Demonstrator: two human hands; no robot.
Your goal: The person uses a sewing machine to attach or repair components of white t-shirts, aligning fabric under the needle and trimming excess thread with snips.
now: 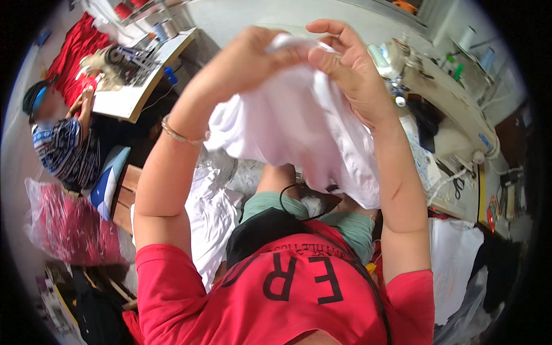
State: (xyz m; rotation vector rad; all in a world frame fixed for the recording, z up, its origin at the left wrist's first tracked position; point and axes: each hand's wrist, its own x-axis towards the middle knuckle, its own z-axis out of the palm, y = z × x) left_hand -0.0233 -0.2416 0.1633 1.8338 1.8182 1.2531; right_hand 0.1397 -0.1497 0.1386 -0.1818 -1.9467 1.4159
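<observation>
A white cloth hangs in loose folds from both my hands, raised in front of me above my lap. My left hand is closed on its upper edge, the fingers partly hidden by the cloth and blurred. Close beside it, my right hand pinches the same edge between thumb and fingers, with a finger or two lifted off. The cloth's lower part falls between my forearms and covers part of my legs. Whether it is a whole garment or a cut piece, I cannot tell.
A sewing machine stands on the table to my right, with black scissors nearer me. More white cloth lies left of my legs. At far left, a co-worker handles red cloth at another machine, near a bag of pink-red pieces.
</observation>
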